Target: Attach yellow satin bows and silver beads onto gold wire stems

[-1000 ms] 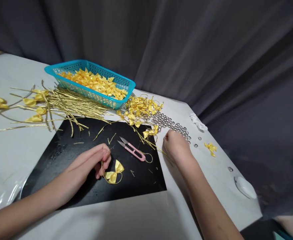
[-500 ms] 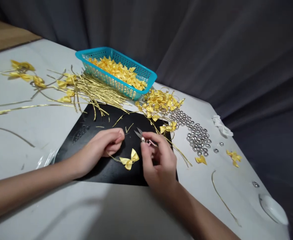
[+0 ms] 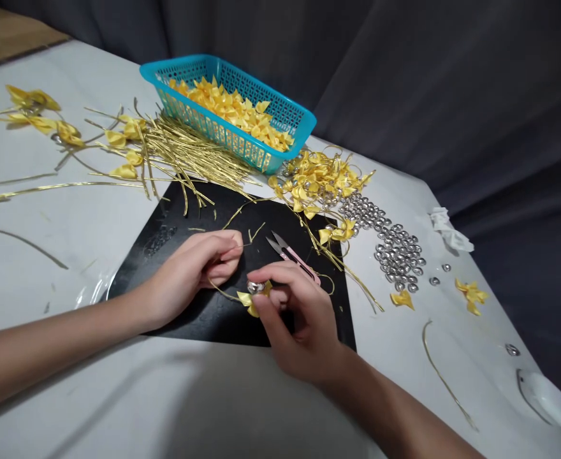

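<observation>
My left hand [image 3: 216,258] is closed on a thin gold cord [image 3: 223,292], whose short end pokes out past the fingertips. The cord runs right to a yellow ribbon bow [image 3: 248,302]. Between thumb and forefinger, my right hand [image 3: 294,312] pinches a small silver bell-like bead [image 3: 255,288], right at the bow, which the fingers partly cover. Whether the bead touches the bow I cannot tell. Just beyond the right knuckles, pink-handled thread snips [image 3: 294,256] lie on the black mat [image 3: 189,325], blades pointing away.
A blue basket [image 3: 304,127] of yellow bows stands at the back, with cut gold cords [image 3: 199,153] before it. Finished-looking bows [image 3: 328,178] and silver beads [image 3: 398,255] lie to the right. A white rounded object [image 3: 546,398] sits at the right edge.
My right hand has brought the silver bead down and left to the bow, away from the snips. The left hand keeps its hold on the cord. The view has shifted slightly.
</observation>
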A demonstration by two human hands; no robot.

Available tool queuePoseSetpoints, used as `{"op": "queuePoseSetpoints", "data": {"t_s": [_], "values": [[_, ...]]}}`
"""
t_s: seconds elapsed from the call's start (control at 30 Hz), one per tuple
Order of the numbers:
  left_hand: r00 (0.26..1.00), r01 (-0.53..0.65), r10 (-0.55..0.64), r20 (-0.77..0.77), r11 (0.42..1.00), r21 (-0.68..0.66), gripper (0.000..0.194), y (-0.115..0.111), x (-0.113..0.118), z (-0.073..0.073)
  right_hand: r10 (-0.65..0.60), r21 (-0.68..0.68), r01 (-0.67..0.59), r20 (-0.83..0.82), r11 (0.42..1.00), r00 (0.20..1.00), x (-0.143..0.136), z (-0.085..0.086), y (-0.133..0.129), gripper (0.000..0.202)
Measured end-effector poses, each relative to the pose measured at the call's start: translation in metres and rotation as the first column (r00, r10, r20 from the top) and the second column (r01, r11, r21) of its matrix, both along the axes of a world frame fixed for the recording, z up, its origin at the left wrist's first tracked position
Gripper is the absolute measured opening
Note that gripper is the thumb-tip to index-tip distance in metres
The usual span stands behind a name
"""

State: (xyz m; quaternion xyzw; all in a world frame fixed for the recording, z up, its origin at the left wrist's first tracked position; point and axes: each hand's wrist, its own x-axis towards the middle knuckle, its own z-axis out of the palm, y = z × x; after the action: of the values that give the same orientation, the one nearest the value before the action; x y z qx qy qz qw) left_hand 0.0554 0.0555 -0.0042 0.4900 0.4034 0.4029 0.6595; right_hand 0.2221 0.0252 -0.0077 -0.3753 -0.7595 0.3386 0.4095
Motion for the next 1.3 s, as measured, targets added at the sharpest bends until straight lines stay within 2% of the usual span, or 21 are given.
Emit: {"op": "queuePoseSetpoints", "data": {"t_s": [0.23,0.4,0.53,0.83,0.93,1.03,1.13,1.3], "values": [[0.999,0.028,-0.028,-0.037,0.999,0.024,0.029,-0.0012,-0.0019,-0.0019,0.044,-0.137,-0.050,-0.051,0.989,0.998,0.0006,-0.0030,-0.0010,0.019],[1.000,0.014,-0.014,-0.002,0.999,-0.034,0.028,-0.0006,-0.0021,-0.0018,0.070,-0.106,-0.080,-0.092,0.991,0.993,0.0007,-0.0058,-0.0022,0.021],[1.000,-0.006,0.008,0.020,0.996,-0.091,0.028,-0.0012,-0.0010,-0.0008,0.070,-0.141,-0.087,-0.119,0.986,0.990,0.0015,-0.0084,-0.0048,0.025],[0.998,0.012,-0.006,0.060,0.995,-0.096,0.028,-0.0023,-0.0014,-0.0009,0.056,-0.105,-0.068,-0.111,0.992,0.992,0.0020,-0.0081,-0.0052,0.039],[0.999,0.023,-0.020,0.040,0.996,-0.084,0.028,-0.0022,-0.0024,-0.0017,-0.011,0.010,0.012,-0.062,1.000,0.998,0.0011,-0.0060,-0.0022,0.032],[0.999,0.042,-0.043,-0.030,0.998,-0.056,0.028,-0.0022,-0.0025,-0.0019,-0.142,0.139,0.156,-0.110,0.978,0.984,0.0005,-0.0059,-0.0004,0.023],[0.995,0.065,-0.068,-0.078,0.997,-0.037,0.029,-0.0029,-0.0009,-0.0010,-0.201,0.133,0.224,-0.167,0.966,0.965,0.0005,-0.0074,-0.0006,0.023],[0.985,0.125,-0.126,-0.119,0.992,-0.018,0.027,-0.0050,0.0014,0.0013,-0.203,0.098,0.223,-0.184,0.970,0.962,-0.0001,-0.0080,-0.0025,0.021]]}}
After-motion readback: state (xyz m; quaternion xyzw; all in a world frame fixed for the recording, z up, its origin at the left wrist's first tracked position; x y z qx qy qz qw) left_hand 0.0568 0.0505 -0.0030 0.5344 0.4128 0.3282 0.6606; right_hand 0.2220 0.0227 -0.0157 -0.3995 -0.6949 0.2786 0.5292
